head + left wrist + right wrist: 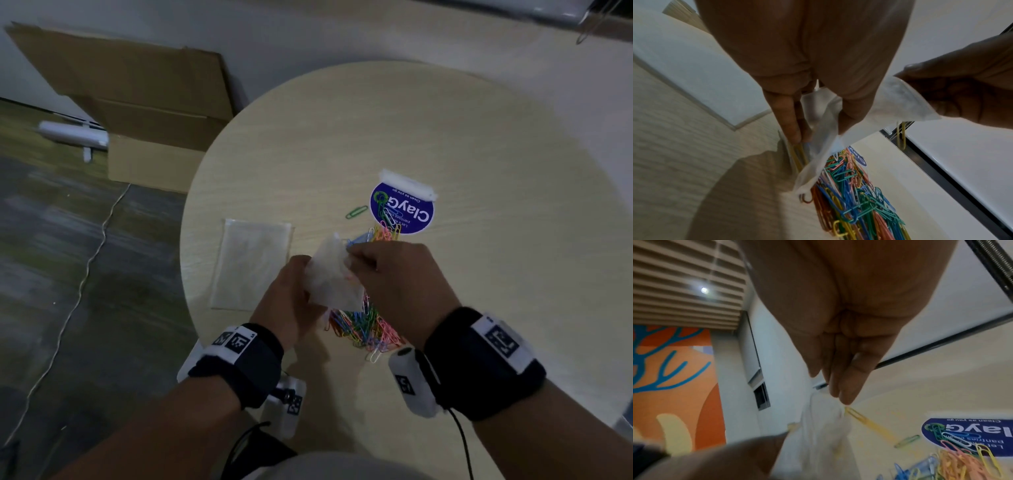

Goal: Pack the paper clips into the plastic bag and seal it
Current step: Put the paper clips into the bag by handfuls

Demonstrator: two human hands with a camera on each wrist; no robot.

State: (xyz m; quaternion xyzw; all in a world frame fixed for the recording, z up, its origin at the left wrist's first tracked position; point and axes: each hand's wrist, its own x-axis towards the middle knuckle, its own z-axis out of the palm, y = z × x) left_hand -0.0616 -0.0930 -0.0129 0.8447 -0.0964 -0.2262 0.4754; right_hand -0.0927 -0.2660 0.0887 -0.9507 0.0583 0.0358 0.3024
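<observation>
A small clear plastic bag point(330, 279) is held up above the round table point(445, 137), between both hands. My left hand point(301, 274) grips its left side, fingers and thumb pinching the film point(818, 126). My right hand point(356, 257) pinches the bag's upper edge point(906, 100). A yellow paper clip point(902, 134) hangs just under the right fingers, by the bag's mouth point(859, 417). Some yellow clips show through the bag point(797, 155). The pile of coloured paper clips point(366, 329) lies on the table below the hands point(855, 194).
A second flat clear bag point(253, 263) lies on the table left of the hands. A blue round sticker point(402, 209) is beyond the pile, a lone green clip point(356, 211) beside it. Cardboard boxes point(137, 113) and a cable are on the floor to the left.
</observation>
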